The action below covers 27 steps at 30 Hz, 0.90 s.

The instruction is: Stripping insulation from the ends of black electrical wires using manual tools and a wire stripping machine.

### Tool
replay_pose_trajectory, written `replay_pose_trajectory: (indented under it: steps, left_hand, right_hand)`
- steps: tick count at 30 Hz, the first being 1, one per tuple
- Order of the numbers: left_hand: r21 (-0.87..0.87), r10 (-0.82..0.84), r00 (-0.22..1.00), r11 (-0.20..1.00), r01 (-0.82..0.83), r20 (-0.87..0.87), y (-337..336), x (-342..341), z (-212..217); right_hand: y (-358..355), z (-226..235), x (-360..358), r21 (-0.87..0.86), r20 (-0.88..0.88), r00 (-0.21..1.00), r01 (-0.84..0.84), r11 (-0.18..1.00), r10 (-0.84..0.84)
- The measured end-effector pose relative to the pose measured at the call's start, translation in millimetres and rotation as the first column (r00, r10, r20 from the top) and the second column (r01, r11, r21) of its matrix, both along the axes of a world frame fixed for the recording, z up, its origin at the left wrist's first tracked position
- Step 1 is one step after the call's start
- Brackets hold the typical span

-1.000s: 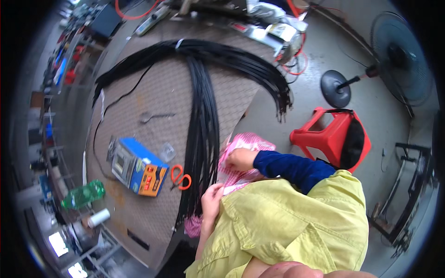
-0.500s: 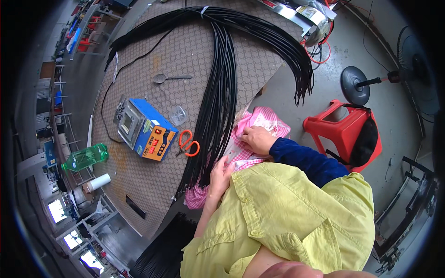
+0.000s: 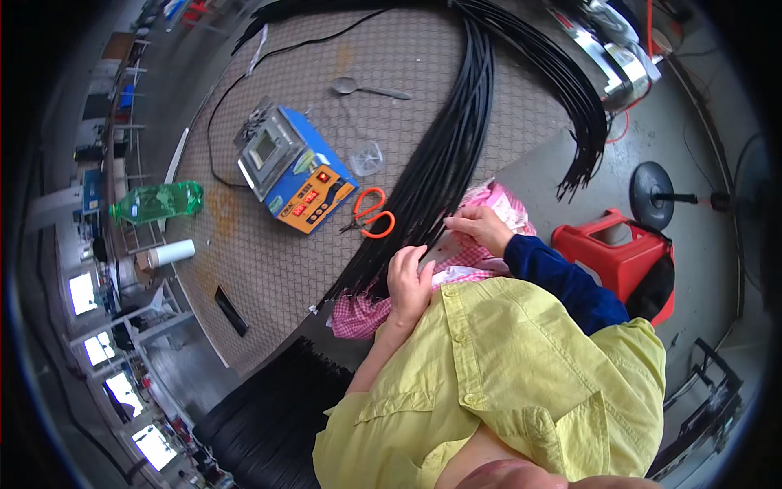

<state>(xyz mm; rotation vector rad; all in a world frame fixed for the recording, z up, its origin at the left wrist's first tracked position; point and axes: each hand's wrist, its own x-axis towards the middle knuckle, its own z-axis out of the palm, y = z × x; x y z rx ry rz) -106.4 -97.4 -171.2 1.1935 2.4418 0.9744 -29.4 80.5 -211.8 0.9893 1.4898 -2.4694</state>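
A thick bundle of black cables [image 3: 444,122] runs down the patterned table, its loose ends fanning out near the front edge. My left hand [image 3: 409,285] is beside the lower part of the bundle, fingers slightly bent and the thumb apart. At the bundle's right side, my right hand [image 3: 485,231] has thumb and fingers pinched together; anything between the fingertips is too small to make out. Under and around both hands lies a pink-and-white checked cloth [image 3: 362,316], partly across my lap. Orange-handled scissors [image 3: 375,218] rest just left of the cables.
A blue box-shaped device [image 3: 314,155] with an orange control panel stands on the table. Near it are a clear plastic lid [image 3: 366,157], a spoon [image 3: 371,88], a green bottle [image 3: 159,202] and a white roll [image 3: 173,252]. A red stool [image 3: 603,253] and fan base [image 3: 652,196] stand right.
The view has shifted, so the table items sit higher and further right. My right hand has come off the pink cloth to the cables' edge, fingers now pinched. My left hand has lifted slightly.
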Motion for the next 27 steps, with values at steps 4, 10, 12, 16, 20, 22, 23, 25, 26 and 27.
replay_pose_trajectory:
  steps: [4,10,12,16,20,22,23,25,26,27]
  left_hand:
    - [0.087,-0.001,0.995,0.996,0.010,-0.104,-1.8,-2.6,-0.7]
    - [0.143,-0.013,0.994,0.989,0.029,-0.112,-12.1,-18.2,14.9]
    - [0.086,0.092,0.962,0.989,-0.118,0.258,-26.7,-10.7,26.7]
    - [-0.066,0.143,0.820,0.990,-0.128,0.554,-49.0,-25.8,47.5]
    - [-0.037,0.102,0.819,0.994,-0.099,0.564,-39.3,-38.6,78.2]
    - [0.011,0.067,0.838,0.996,-0.086,0.541,-37.1,-39.5,79.4]
    - [0.035,0.036,0.841,0.997,-0.065,0.540,-30.8,-39.6,73.7]
    - [0.106,-0.021,0.827,0.993,-0.047,0.562,-18.8,-36.4,68.2]
    - [0.097,-0.032,0.851,0.995,-0.022,0.525,-19.4,-35.9,67.7]
    - [0.088,-0.044,0.873,0.996,0.001,0.486,-20.4,-35.7,66.8]
  right_hand:
    - [1.1,29.1,2.4,-0.077,-0.072,0.997,-0.039,0.996,0.033]
    - [7.2,55.2,-3.7,0.000,-0.272,0.962,0.040,0.999,-0.039]
    - [10.7,88.9,-9.4,0.162,-0.190,0.976,-0.074,0.984,0.104]
    - [17.9,84.2,-12.0,0.151,-0.054,0.983,-0.165,0.975,0.175]
    - [-1.8,94.5,-8.8,0.913,-0.184,0.890,-0.003,0.408,0.418]
    - [-12.3,121.8,-19.1,0.882,-0.461,0.780,0.351,0.314,0.424]
    - [-14.5,126.6,-24.2,0.877,-0.479,0.707,0.409,0.253,0.520]
    - [-20.2,113.0,-31.9,0.938,-0.340,0.674,0.197,0.285,0.656]
    - [-22.2,102.0,-36.5,0.948,-0.255,0.635,0.014,0.319,0.729]
    - [-21.5,94.3,-35.6,0.933,-0.262,0.632,-0.027,0.358,0.730]
